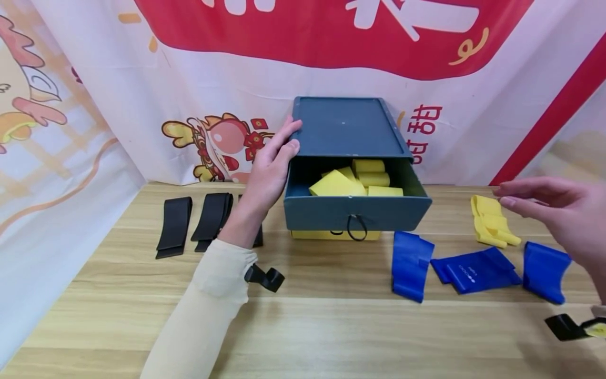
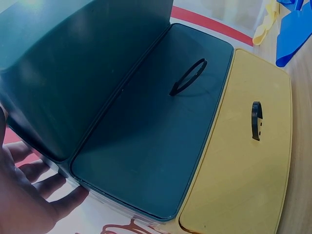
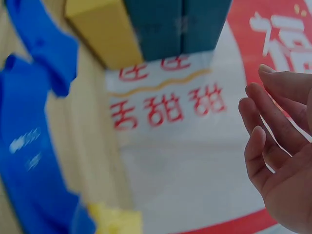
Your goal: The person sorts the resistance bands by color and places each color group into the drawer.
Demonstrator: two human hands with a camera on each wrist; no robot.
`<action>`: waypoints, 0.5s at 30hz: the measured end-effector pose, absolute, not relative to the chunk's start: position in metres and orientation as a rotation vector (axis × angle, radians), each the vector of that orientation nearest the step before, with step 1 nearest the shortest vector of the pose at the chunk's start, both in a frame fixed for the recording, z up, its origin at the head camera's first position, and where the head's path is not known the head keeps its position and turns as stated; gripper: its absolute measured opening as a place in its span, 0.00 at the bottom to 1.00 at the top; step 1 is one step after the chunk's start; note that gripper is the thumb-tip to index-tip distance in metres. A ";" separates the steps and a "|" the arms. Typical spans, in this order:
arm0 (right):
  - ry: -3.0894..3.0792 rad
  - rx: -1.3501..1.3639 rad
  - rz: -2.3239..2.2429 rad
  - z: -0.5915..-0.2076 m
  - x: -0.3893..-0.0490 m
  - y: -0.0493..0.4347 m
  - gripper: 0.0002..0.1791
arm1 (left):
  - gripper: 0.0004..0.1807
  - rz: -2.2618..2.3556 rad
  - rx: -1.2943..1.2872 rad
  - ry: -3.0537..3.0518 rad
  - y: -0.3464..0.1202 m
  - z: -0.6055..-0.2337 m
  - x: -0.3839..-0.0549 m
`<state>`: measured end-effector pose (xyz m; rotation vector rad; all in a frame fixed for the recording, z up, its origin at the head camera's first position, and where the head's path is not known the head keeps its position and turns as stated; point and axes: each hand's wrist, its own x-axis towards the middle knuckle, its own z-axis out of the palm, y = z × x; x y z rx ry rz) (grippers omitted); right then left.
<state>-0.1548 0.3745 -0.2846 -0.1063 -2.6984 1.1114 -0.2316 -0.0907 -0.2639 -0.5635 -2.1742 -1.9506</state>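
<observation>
A dark teal drawer (image 1: 317, 213) with a black loop handle stands pulled out from its box in the head view. Several folded yellow bands (image 1: 333, 184) lie inside. My left hand (image 1: 269, 176) rests along the box's left side, thumb near the top panel (image 1: 350, 126); its fingers reach along the box's side edge in the left wrist view. Beneath is a yellow drawer (image 2: 248, 161), with its own black loop. Off to the right, my right hand (image 1: 558, 210) hovers by a folded yellow band (image 1: 490, 218), its fingers loosely bent and holding nothing.
Three blue bands (image 1: 411, 268) lie on the wooden table (image 1: 331, 331) at the front right, one with white print. Folded black bands (image 1: 174, 226) line the left side, one partly hidden behind my left arm. A printed cloth (image 1: 227, 79) hangs behind the box.
</observation>
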 end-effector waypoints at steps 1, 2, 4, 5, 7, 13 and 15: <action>-2.711 -0.114 1.114 -0.289 -0.156 0.379 0.22 | 0.26 -1.949 -0.564 -2.175 -0.091 -0.264 -0.232; -2.718 -0.122 1.121 -0.294 -0.157 0.383 0.22 | 0.26 -1.948 -0.566 -2.176 -0.091 -0.264 -0.232; -2.728 -0.127 1.132 -0.302 -0.159 0.391 0.22 | 0.26 -1.945 -0.568 -2.176 -0.091 -0.264 -0.232; -2.733 -0.133 1.136 -0.306 -0.160 0.395 0.21 | 0.26 -1.944 -0.569 -2.175 -0.091 -0.264 -0.232; -2.745 -0.143 1.154 -0.314 -0.163 0.404 0.21 | 0.26 -1.942 -0.572 -2.173 -0.091 -0.264 -0.231; -2.802 -0.191 1.160 -0.336 -0.172 0.428 0.23 | 0.26 -1.944 -0.571 -2.170 -0.090 -0.264 -0.232; -2.834 -0.211 1.135 -0.342 -0.174 0.434 0.26 | 0.26 -1.947 -0.568 -2.171 -0.090 -0.264 -0.231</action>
